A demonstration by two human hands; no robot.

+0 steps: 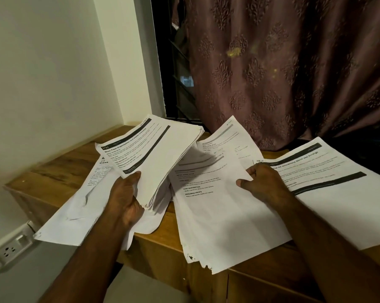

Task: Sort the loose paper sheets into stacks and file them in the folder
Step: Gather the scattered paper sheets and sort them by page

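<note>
A thick stack of printed sheets (154,154) is held tilted above the counter (60,171), its top page headed by a dark bar and bold title, its near corner tattered. A single printed sheet (219,154) is pinched at its right edge over a fanned middle pile (224,219) with torn, overhanging front corners. More sheets are spread at the left (75,215), creased and overhanging, and at the right (328,184), lying flat.

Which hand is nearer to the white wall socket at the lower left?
Left. The left hand grips a paper stack above and right of the wall socket; the right hand pinches a sheet farther right.
</note>
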